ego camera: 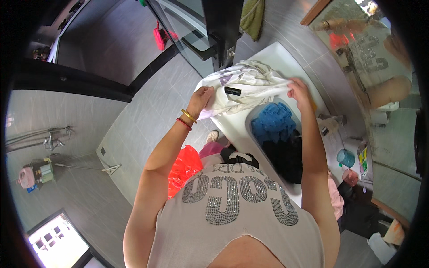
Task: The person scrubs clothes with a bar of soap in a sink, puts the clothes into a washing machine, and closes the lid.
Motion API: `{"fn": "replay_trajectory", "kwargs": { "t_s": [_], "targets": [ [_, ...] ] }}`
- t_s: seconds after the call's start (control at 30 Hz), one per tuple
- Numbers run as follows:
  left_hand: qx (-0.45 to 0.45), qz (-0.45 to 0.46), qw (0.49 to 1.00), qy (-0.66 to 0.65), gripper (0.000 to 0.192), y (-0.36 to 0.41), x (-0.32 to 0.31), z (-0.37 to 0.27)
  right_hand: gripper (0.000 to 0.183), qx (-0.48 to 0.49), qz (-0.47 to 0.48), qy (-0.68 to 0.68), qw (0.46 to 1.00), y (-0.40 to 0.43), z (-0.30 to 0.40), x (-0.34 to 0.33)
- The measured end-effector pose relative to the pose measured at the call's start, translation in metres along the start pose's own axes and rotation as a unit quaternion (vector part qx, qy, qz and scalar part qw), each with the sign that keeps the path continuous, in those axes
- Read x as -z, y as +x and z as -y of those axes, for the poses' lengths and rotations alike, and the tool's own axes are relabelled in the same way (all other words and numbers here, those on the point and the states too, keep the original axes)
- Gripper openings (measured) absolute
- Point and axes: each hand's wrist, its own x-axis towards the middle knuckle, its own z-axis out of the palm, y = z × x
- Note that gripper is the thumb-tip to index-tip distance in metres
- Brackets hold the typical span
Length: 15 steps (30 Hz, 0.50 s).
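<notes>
A white garment with pale purple patterning (248, 80) is stretched between my two hands over the far end of a white washbasin (231, 124). My left hand (201, 98), with a gold bangle and a red bead bracelet at the wrist, grips its left side near the collar. The garment's right side is pinched in the fingers of my right hand (298, 92). A dark label shows at the collar between the hands. Below the garment, blue mesh-like fabric (273, 122) and black cloth (285, 157) lie in the basin's bowl.
A glass door with a black frame (221, 30) stands beyond the basin. An olive towel (252, 18) hangs on the wall. A mirror (385, 134) is at the right, with a blue cup (346, 158) and a pink cup (350, 177) near it. A red plastic bag (184, 171) is by my left side.
</notes>
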Motion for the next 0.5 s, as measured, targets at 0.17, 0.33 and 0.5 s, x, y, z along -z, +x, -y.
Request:
{"fn": "replay_trajectory", "kwargs": {
  "t_s": [0.17, 0.33, 0.5],
  "targets": [
    [-0.201, -0.033, 0.966, 0.159, 0.020, 0.005, -0.005, 0.003, 0.033, -0.026, 0.110, 0.138, 0.984, 0.021, 0.057, -0.050],
    [-0.025, 0.009, 0.997, -0.066, 0.013, 0.002, -0.019, -0.018, 0.050, 0.197, -0.067, -0.396, 0.895, 0.049, -0.006, 0.026],
    [-0.066, 0.099, 0.951, -0.287, 0.021, -0.009, -0.005, -0.007, 0.054, 0.056, -0.182, -0.655, 0.731, 0.005, -0.037, 0.039]
  ]
}}
